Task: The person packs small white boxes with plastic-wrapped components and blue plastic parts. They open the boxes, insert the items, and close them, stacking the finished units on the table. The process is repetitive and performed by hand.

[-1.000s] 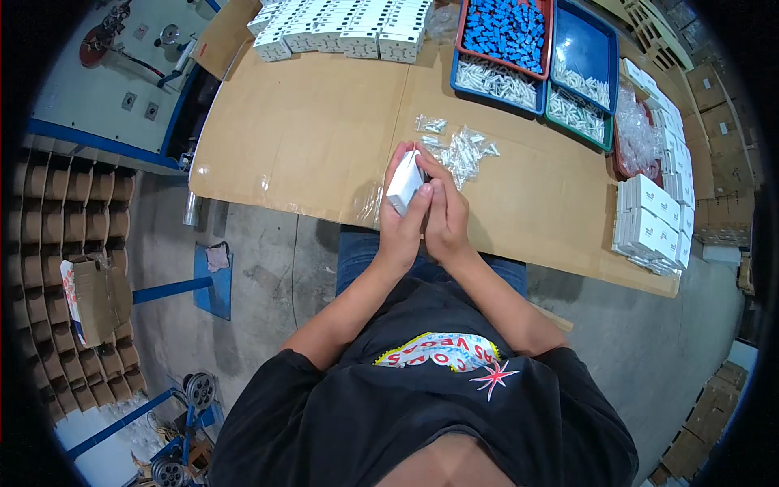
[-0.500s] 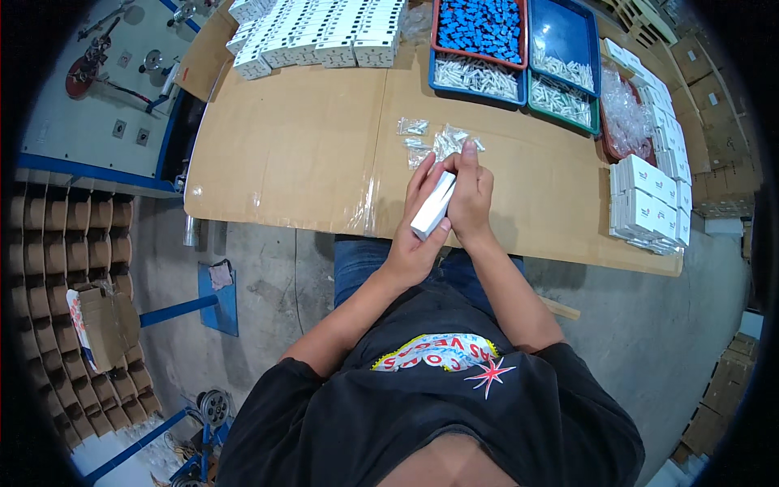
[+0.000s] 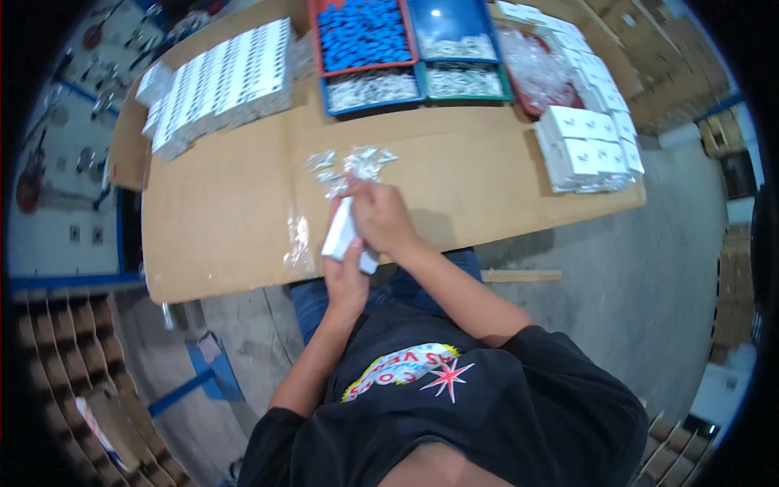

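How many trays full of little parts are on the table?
4, side by side at the far edge. Red tray with blue parts at the back left, blue tray to its right, another blue tray in front of the red, green tray beside it. More may be hidden.

Small white box between both hands

blue tray, stacked white boxes
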Available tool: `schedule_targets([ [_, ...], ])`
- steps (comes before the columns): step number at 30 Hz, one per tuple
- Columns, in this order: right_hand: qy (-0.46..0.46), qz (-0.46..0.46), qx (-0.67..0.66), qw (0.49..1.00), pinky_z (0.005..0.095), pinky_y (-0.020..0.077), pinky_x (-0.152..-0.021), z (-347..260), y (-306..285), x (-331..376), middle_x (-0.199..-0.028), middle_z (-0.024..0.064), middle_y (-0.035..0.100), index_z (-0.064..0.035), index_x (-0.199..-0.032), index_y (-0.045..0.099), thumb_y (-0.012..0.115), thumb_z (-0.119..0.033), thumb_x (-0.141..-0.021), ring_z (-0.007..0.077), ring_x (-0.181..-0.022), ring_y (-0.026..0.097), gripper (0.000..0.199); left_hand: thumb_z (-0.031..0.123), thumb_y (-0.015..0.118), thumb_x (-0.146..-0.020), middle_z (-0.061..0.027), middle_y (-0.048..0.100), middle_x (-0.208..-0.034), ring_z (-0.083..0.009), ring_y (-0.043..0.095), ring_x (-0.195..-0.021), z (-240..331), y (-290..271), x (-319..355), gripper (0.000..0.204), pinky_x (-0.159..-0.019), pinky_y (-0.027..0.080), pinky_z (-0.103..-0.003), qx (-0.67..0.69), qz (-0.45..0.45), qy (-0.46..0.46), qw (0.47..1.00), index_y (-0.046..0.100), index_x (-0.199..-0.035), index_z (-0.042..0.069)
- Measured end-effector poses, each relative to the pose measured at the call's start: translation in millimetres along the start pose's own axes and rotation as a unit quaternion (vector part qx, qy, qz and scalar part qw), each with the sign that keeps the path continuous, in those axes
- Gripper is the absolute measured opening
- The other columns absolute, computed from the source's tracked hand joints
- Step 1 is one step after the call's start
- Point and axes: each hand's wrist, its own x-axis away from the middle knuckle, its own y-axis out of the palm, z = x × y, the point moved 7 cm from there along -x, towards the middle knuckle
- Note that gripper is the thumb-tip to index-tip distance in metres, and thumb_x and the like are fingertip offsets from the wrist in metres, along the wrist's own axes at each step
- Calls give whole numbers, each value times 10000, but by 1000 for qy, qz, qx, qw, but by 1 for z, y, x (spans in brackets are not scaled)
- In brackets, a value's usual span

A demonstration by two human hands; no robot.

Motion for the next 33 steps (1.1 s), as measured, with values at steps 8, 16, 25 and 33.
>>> schedule_targets([
  [8,-85,4,77,993,402,498,-585,-18,-17,-1,-661,163,646,12,-798,675,562,-383,-1056,244,-604,653,485,98,623,-1022,-124,623,-1333,-193,613,-1199,5,-15,-11,443,-1022,491,-335,-106,13,-9,994,515,-1431,-33],
  [16,-9,87,-195,977,328,513,-683,22,-26,4,-875,84,700,2,-982,677,543,-387,-1083,144,-765,640,424,67,669,-983,-96,588,-1322,-220,612,-1213,11,-22,-23,483,-1065,509,-431,61,49,-7,997,449,-1413,54],
  [25,-106,95,-41,989,314,444,-624,-2,-50,14,-749,19,617,-6,-865,609,474,-364,-1110,116,-667,558,453,22,773,-880,-107,631,-1256,-178,599,-1205,30,19,-11,553,-1013,493,-328,-188,-76,113,973,499,-1360,-4],
  [33,-59,183,-273,943,277,476,-570,-6,-60,12,-661,43,577,-24,-890,562,407,-336,-1122,125,-596,577,419,7,705,-970,-109,663,-1232,-169,636,-1137,19,7,-5,411,-983,510,-310,-211,-76,114,968,562,-1350,-59],
])
